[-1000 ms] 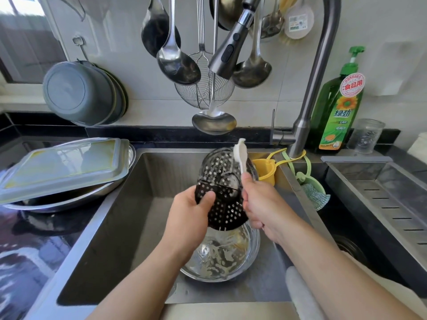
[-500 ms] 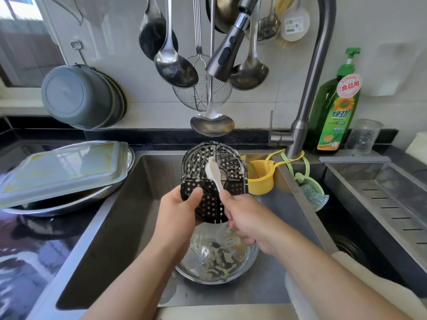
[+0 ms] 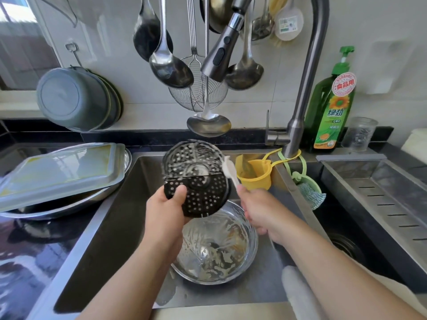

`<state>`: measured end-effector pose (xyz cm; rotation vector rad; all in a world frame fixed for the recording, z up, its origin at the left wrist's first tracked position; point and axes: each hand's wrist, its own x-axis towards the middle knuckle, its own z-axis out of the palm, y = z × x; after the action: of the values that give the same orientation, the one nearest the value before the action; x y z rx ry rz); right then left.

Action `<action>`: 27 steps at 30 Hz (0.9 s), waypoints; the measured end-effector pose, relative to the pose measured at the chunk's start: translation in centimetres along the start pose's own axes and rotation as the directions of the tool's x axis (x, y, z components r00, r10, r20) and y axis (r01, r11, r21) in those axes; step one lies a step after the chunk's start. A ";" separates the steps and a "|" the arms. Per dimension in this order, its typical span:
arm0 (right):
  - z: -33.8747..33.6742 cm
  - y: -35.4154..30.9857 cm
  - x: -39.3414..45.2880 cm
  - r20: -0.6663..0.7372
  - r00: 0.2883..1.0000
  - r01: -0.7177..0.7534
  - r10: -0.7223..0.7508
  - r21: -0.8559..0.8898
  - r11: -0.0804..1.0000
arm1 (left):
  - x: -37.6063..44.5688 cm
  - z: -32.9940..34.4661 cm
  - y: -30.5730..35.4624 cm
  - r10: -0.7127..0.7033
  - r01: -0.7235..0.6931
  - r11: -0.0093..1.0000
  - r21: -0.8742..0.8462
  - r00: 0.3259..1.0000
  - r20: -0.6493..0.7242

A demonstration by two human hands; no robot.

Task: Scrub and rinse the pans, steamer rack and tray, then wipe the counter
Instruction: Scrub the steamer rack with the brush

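Over the sink, my left hand (image 3: 165, 211) grips the lower left rim of a round black perforated steamer rack (image 3: 198, 181), held tilted upright with soap foam on its upper half. My right hand (image 3: 258, 209) holds the handle of a white scrubbing brush (image 3: 230, 170), whose head touches the rack's right edge. Below them a soapy steel pan (image 3: 221, 248) lies in the sink basin (image 3: 115, 227). A rectangular tray (image 3: 62, 172) lies upside down on a steel pan (image 3: 69, 204) on the left counter.
The faucet's spray head (image 3: 221, 51) hangs above the rack among ladles and a wire skimmer. A green detergent bottle (image 3: 330, 112), a yellow cup (image 3: 254, 174) and a scouring pad (image 3: 309, 192) stand at the right. A drain rack (image 3: 381, 199) fills the right basin. Grey basins (image 3: 76, 98) hang left.
The rack has turned to face me and tilted more upright. The brush moved from the rack's middle to its right edge, and foam now covers the upper half.
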<state>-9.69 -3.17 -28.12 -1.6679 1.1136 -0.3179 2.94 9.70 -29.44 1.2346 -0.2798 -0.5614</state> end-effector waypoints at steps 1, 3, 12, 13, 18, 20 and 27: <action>-0.2 0.0 0.2 -0.024 1.000 0.010 -0.008 0.092 0.996 | 0.4 -0.3 0.1 -0.032 0.028 0.995 -0.098 0.999 -0.037; -0.2 -0.6 -0.1 -0.064 0.996 0.080 -0.067 0.237 0.968 | 0.7 -0.6 0.5 -0.070 0.057 0.957 -0.286 0.997 -0.038; -0.6 -0.9 -0.4 -0.145 0.987 0.115 -0.068 0.350 0.930 | 0.5 -0.4 0.5 -0.245 0.260 0.929 -0.264 0.965 0.087; -0.5 -0.9 -0.5 -0.142 0.986 0.125 -0.082 0.326 0.937 | 0.4 -0.3 0.3 -0.287 0.295 0.913 -0.280 0.955 0.072; -0.5 -0.9 -0.4 -0.151 0.980 0.164 -0.126 0.272 0.948 | 1.1 -0.8 0.9 -0.048 0.021 0.901 -0.434 0.998 -0.050; -0.3 -0.8 -0.3 -0.138 0.981 0.164 -0.135 0.232 0.959 | 1.3 -1.2 1.3 -0.075 0.030 0.926 -0.376 0.992 -0.104; -0.1 -0.5 -0.2 -0.072 0.985 0.157 -0.159 -0.028 0.987 | 0.7 -0.6 -0.2 -0.254 0.249 0.958 -0.143 0.967 -0.023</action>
<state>-9.58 -3.07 -27.65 -1.7806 1.0443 -0.4740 3.75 9.79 -29.85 1.1517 -0.0461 -0.7612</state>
